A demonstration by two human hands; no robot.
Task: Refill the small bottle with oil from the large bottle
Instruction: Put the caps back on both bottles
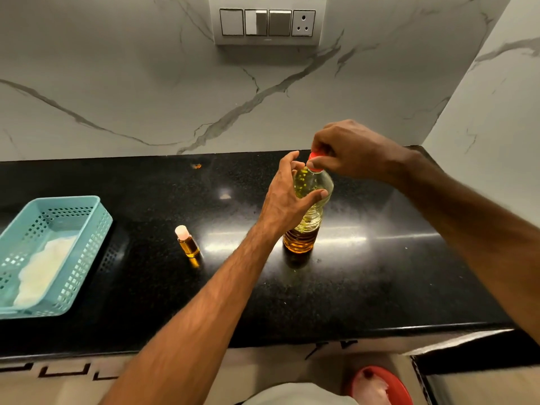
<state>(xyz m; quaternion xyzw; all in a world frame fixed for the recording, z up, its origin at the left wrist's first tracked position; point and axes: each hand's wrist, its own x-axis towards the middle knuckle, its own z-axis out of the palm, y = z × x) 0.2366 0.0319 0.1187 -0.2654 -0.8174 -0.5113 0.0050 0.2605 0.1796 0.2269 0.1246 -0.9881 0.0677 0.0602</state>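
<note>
The large clear bottle (306, 226) stands upright on the black counter (380, 273), with golden oil in its lower part. My left hand (287, 197) wraps around its upper body. My right hand (347, 150) pinches the red cap (316, 159) on top of it with the fingertips. The small bottle (188, 242) stands upright to the left of the large one, apart from both hands, with amber oil inside and a pale pink cap on it.
A teal perforated basket (87, 229) with a white cloth inside sits at the counter's left end. Marble wall runs behind and to the right, with a switch panel (267, 21) above. A red slipper (380, 384) shows on the floor below the counter edge.
</note>
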